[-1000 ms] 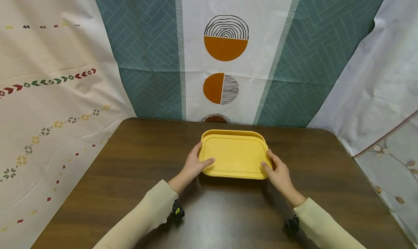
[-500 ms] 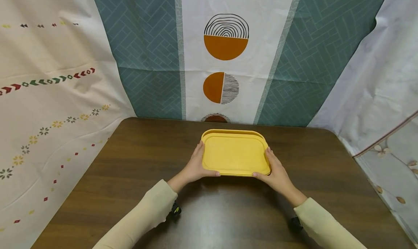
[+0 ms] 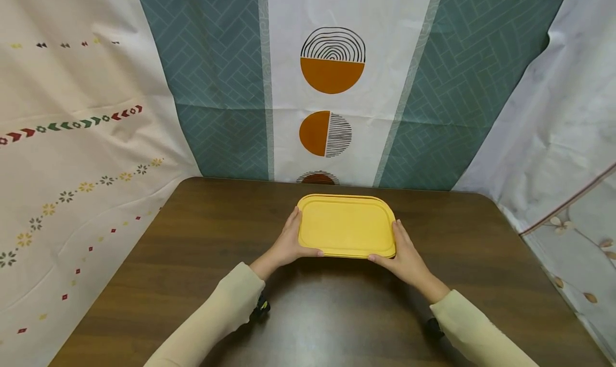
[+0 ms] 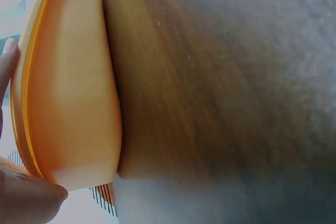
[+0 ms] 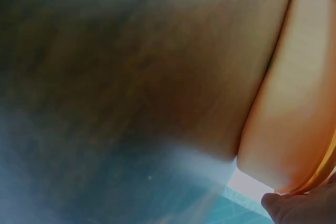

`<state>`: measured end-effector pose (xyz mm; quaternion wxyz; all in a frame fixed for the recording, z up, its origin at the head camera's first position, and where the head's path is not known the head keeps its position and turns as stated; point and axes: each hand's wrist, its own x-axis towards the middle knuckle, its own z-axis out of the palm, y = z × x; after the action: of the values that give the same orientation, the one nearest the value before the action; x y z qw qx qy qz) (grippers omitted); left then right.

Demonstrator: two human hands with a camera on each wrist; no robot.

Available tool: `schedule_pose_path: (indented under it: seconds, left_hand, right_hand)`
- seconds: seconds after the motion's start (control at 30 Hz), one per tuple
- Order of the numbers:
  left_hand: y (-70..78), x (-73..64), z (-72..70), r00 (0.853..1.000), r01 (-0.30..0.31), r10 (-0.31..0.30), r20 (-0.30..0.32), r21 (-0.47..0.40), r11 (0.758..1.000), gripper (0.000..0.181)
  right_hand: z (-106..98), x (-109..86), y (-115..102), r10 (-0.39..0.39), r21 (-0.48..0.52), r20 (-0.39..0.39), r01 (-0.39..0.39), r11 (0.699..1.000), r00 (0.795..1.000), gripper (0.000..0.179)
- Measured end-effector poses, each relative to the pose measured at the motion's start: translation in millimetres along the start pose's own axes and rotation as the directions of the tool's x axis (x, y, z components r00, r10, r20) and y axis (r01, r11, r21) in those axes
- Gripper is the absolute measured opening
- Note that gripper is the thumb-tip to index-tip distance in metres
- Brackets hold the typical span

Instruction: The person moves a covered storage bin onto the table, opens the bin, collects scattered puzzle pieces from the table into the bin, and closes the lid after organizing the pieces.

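Note:
A yellow rectangular lid point(image 3: 346, 225) with rounded corners lies over a matching plastic box point(image 4: 73, 87) on the table. At the lid's left end, my left hand point(image 3: 286, 245) holds the rim, its thumb along the near edge and its fingers along the side. My right hand point(image 3: 408, 260) grips the opposite end in a mirrored way. From the left wrist, the box wall shows beneath the lid's rim, its base on the tabletop. The right wrist view shows the other side of the box point(image 5: 294, 87), with fingertips at the rim. The inside of the box is hidden.
The brown wooden table point(image 3: 192, 281) extends around the box. Behind it hangs a green and white patterned cloth point(image 3: 226, 89). Pale printed cloths flank the table on the left point(image 3: 86, 142) and right point(image 3: 568, 142).
Both thumbs have moved from the lid's top to its near edge. The lid has shifted away from me, and the gap at the box's far rim has narrowed to a thin line.

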<state>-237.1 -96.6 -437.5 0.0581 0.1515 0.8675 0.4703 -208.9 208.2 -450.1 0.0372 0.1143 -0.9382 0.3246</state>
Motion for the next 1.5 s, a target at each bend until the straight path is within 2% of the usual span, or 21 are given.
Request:
schedule_pose_path:
  seconds: [0.8,0.93,1.07,1.27,1.5]
  left_hand:
    - [1.5,23.2,-5.0,0.999,0.032,-0.035,0.032,0.085,0.996,0.119]
    - [1.4,23.5,-4.3,0.999,0.034,-0.038,0.035,0.096,0.995,0.119]
    - [5.5,23.5,-6.8,0.999,0.027,-0.034,0.041,0.151,0.988,0.12]
    - [15.0,23.9,-13.6,0.998,0.048,-0.057,0.025,0.282,0.958,0.122]
    - [13.7,24.5,-14.2,0.997,0.045,-0.062,0.045,0.303,0.952,0.123]
  right_hand:
    - [-6,19.4,6,0.031,-0.018,0.026,-0.031,0.999,0.999,0.112]
    - [-7,20.1,6,0.04,-0.028,0.038,-0.039,0.999,0.998,0.113]
    - [-10,21.1,5,0.041,-0.047,0.049,-0.038,0.998,0.998,0.114]
    - [-19,25.7,-1,0.047,-0.085,0.091,-0.039,0.996,0.995,0.115]
    - [-24,25.2,-2,0.055,-0.106,0.109,-0.043,0.993,0.993,0.115]
